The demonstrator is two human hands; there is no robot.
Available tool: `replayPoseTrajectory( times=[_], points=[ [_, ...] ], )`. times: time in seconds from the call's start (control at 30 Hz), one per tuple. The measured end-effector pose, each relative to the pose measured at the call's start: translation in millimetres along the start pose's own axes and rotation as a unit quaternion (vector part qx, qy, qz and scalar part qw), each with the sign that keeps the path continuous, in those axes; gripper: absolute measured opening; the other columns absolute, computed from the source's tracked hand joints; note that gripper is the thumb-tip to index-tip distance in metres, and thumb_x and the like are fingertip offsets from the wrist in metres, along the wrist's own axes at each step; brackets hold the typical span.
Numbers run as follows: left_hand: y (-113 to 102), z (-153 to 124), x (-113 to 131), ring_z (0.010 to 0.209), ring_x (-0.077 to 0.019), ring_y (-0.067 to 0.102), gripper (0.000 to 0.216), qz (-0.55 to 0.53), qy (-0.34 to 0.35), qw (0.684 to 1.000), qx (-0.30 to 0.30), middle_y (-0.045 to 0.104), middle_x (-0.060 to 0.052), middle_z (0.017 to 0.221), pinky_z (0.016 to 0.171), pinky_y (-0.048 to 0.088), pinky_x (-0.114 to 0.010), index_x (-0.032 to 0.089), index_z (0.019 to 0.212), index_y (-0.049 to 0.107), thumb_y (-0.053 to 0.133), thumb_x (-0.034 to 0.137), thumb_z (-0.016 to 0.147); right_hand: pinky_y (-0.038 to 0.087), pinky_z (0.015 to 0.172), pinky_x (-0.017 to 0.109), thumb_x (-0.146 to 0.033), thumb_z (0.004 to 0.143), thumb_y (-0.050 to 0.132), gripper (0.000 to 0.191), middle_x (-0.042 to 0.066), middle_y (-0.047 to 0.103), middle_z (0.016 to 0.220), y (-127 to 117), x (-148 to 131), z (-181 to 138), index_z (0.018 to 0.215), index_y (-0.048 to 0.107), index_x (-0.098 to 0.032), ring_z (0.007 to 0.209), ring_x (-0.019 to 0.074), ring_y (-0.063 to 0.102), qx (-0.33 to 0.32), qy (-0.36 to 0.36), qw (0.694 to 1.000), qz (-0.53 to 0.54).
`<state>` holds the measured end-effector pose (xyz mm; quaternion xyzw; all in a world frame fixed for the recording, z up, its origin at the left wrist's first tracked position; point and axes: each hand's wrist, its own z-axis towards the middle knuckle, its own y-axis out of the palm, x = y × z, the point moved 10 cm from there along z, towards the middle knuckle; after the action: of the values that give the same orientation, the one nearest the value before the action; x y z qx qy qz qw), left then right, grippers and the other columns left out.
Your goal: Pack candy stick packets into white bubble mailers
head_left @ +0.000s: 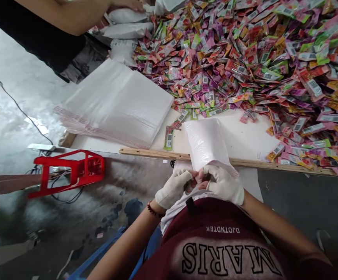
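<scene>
A white plastic mailing bag (206,138) lies over the table's front edge, its near end hanging towards my lap. Both hands wear white gloves that leave the fingertips bare. My left hand (177,186) pinches the near end of the bag from the left. Close beside it, my right hand (220,182) has its fingers curled on the same end, and the fingertips of both hands nearly meet. Left of the bag, one small green and red packet (169,138) lies apart on the white table top.
A big heap of colourful packets (245,66) covers the table's back and right. Flat white bags (119,101) are stacked at left. A wooden strip (154,154) edges the table. Another person's arm (72,15) reaches in at upper left, near filled bags (128,30). A red stool (69,171) lies left.
</scene>
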<state>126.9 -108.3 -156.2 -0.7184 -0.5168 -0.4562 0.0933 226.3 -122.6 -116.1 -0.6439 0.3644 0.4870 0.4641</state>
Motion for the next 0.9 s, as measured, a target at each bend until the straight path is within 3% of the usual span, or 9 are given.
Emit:
replayPoseTrajectory(
  times=[0.2, 0.33, 0.43, 0.53, 0.6, 0.63, 0.73, 0.8, 0.9],
  points=[
    [-4.1, 1.0, -1.7, 0.040, -0.0059, 0.042, 0.031, 0.023, -0.007, 0.999, 0.034, 0.055, 0.001, 0.049, 0.040, 0.030, -0.019, 0.015, 0.059, 0.058, 0.063, 0.042, 0.074, 0.051, 0.079, 0.030, -0.019, 0.088, 0.056, 0.009, 0.000, 0.065, 0.082, -10.5, -21.8, -0.8, 0.080, 0.060, -0.021, 0.081, 0.0145, 0.061, 0.003, -0.013, 0.999, -0.049],
    [-21.6, -0.7, -1.3, 0.039, -0.0062, 0.041, 0.031, 0.030, 0.004, 0.997, 0.066, 0.052, 0.001, 0.046, 0.039, 0.028, -0.020, 0.016, 0.054, 0.054, 0.062, 0.039, 0.073, 0.053, 0.088, 0.040, -0.028, 0.092, 0.053, 0.010, 0.007, 0.067, 0.101, -48.7, -32.5, -39.6, 0.083, 0.053, -0.023, 0.101, 0.0221, 0.064, 0.072, -0.029, 0.997, 0.026],
    [-32.8, -3.6, 0.9, 0.038, -0.0061, 0.039, 0.032, 0.049, 0.018, 0.997, 0.052, 0.048, 0.003, 0.045, 0.040, 0.029, -0.021, 0.017, 0.054, 0.051, 0.061, 0.039, 0.074, 0.057, 0.073, 0.041, -0.040, 0.095, 0.048, 0.017, 0.004, 0.064, 0.072, -107.2, 8.9, -108.2, 0.084, 0.048, -0.027, 0.077, 0.0234, 0.067, 0.144, 0.071, 0.983, 0.090],
    [-46.6, -10.5, 14.6, 0.044, -0.0089, 0.046, 0.032, 0.160, 0.071, 0.983, 0.046, 0.054, 0.000, 0.052, 0.046, 0.038, -0.023, 0.017, 0.061, 0.055, 0.054, 0.042, 0.082, 0.053, 0.055, 0.037, -0.043, 0.093, 0.047, 0.018, 0.005, 0.066, 0.072, -170.1, 72.1, -194.2, 0.089, 0.056, -0.028, 0.057, 0.0216, 0.062, 0.162, 0.264, 0.948, -0.072],
    [-64.4, -19.8, 40.9, 0.063, -0.0154, 0.060, 0.028, 0.308, 0.164, 0.930, 0.115, 0.066, -0.006, 0.071, 0.061, 0.050, -0.027, 0.016, 0.075, 0.064, 0.050, 0.038, 0.086, 0.056, 0.062, 0.041, -0.041, 0.087, 0.054, 0.017, 0.010, 0.071, 0.078, -201.9, 92.1, -229.4, 0.088, 0.064, -0.027, 0.066, 0.0262, 0.068, 0.146, 0.322, 0.900, -0.255],
    [-72.0, -26.5, 57.6, 0.079, -0.0199, 0.065, 0.026, 0.389, 0.218, 0.879, 0.167, 0.070, -0.009, 0.086, 0.072, 0.053, -0.031, 0.016, 0.086, 0.067, 0.050, 0.036, 0.087, 0.057, 0.069, 0.043, -0.039, 0.086, 0.054, 0.019, 0.012, 0.074, 0.086, -208.9, 92.6, -231.8, 0.091, 0.067, -0.026, 0.075, 0.0287, 0.071, 0.144, 0.312, 0.880, -0.329],
    [-69.7, -38.5, 95.7, 0.126, -0.0325, 0.055, 0.047, 0.565, 0.356, 0.699, 0.257, 0.058, -0.018, 0.136, 0.102, 0.048, -0.045, 0.015, 0.128, 0.058, 0.058, 0.033, 0.084, 0.054, 0.095, 0.047, -0.031, 0.091, 0.050, 0.035, 0.015, 0.069, 0.123, -188.7, 61.3, -182.2, 0.122, 0.064, -0.021, 0.110, 0.0305, 0.067, 0.181, 0.152, 0.863, -0.446],
    [-47.9, -31.5, 103.8, 0.143, -0.0376, 0.037, 0.075, 0.622, 0.431, 0.617, 0.214, 0.036, -0.022, 0.156, 0.113, 0.037, -0.054, 0.015, 0.149, 0.037, 0.064, 0.038, 0.082, 0.046, 0.108, 0.048, -0.024, 0.093, 0.052, 0.049, 0.017, 0.058, 0.141, -153.5, 27.6, -127.0, 0.141, 0.051, -0.018, 0.131, 0.0295, 0.054, 0.217, 0.006, 0.853, -0.474],
    [-6.4, -18.9, 96.7, 0.151, -0.0404, 0.017, 0.089, 0.666, 0.517, 0.530, 0.086, 0.021, -0.024, 0.162, 0.119, 0.017, -0.065, 0.016, 0.156, 0.020, 0.064, 0.040, 0.083, 0.038, 0.115, 0.053, -0.012, 0.093, 0.049, 0.054, 0.016, 0.046, 0.152, -90.5, -2.5, -50.6, 0.147, 0.044, -0.019, 0.147, 0.0256, 0.034, 0.151, -0.169, 0.860, -0.457]
  ],
)
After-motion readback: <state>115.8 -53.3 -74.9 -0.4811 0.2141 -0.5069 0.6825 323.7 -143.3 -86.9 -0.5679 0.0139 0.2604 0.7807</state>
